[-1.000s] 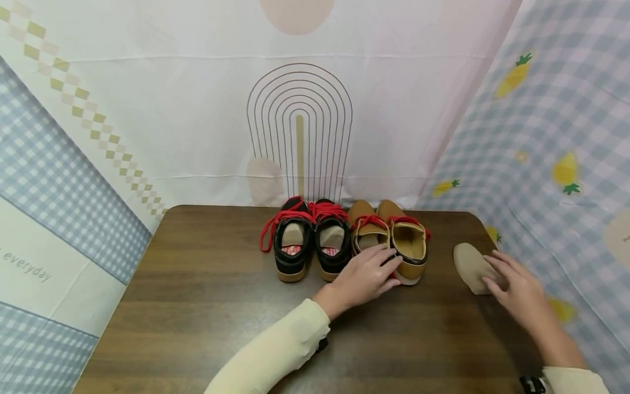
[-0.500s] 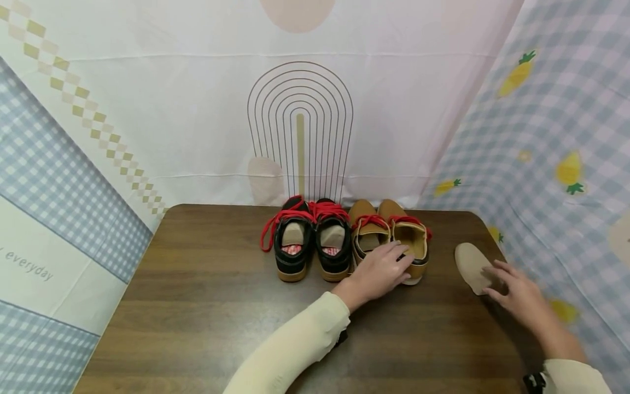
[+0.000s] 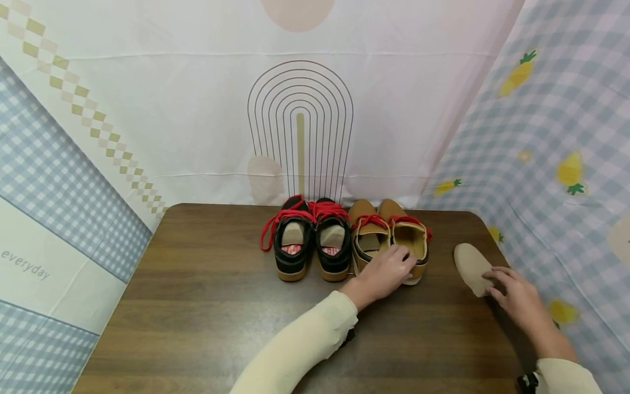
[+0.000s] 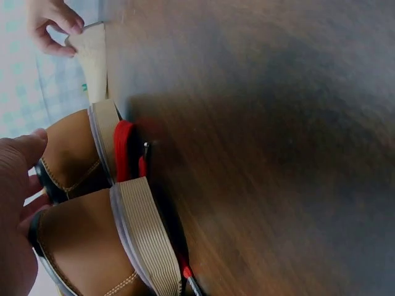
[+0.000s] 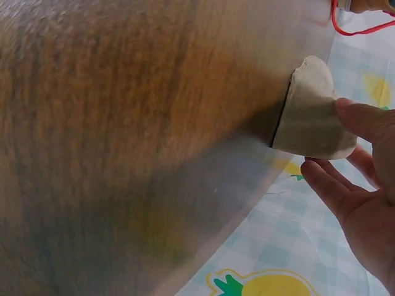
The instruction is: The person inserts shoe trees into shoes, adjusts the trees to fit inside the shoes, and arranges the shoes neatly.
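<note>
A pair of tan shoes (image 3: 363, 210) with red laces stands at the back of the table, heels toward me. My left hand (image 3: 384, 273) is at the heel of the right-hand tan shoe (image 4: 71, 145). Its curled fingers reach over the collar into the opening, with the thumb on the near side. At the table's right edge my right hand (image 3: 524, 301) pinches a beige insole (image 5: 311, 114), thumb on the upper face and fingers beneath. An insole shows inside the left-hand tan shoe; my left hand hides part of both heels.
Left of the tan pair stand two black shoes (image 3: 290, 262) with red laces and beige insoles in them. The wooden table (image 3: 197, 306) ends against a white cloth (image 3: 197, 126) behind and a blue checked cloth (image 3: 531, 208) at the right.
My left hand has moved right, from between the tan shoes to the right-hand shoe's heel. My right hand has shifted only slightly, and the insole lies almost where it was.
</note>
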The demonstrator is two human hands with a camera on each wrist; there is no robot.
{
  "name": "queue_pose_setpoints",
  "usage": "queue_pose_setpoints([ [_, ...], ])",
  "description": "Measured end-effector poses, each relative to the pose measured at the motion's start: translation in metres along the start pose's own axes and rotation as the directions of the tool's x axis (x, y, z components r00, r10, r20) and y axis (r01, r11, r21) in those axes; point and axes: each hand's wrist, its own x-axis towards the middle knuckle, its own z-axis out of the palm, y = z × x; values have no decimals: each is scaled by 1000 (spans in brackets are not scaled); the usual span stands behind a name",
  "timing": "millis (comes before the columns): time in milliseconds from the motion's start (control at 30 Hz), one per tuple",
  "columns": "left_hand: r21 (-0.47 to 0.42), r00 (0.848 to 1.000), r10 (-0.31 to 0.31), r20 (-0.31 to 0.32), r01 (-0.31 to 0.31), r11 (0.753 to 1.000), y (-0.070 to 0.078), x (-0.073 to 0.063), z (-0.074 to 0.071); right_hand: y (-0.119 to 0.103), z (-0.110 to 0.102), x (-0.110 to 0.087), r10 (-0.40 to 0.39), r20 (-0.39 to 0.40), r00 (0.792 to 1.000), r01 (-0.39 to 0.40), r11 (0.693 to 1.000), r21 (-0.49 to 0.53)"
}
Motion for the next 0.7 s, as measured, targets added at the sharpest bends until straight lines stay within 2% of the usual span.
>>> queue_pose_setpoints([
  [167,-16,1000,12,11,-12,1000,1,3,1,2,3,-3,-18,-26,999,18,1000,-7],
  [367,-27,1000,18,-19,-18,999,1,3,4,4,6,-5,-12,-52,999,12,1000,1],
  [533,-51,999,11,-37,-13,999,0,2,7,4,4,-4,21,-42,999,-20,999,28],
  [700,-54,999,-7,-37,5,999,0,2,8,2,1,-2,14,-4,1000,-14,1000,17],
])
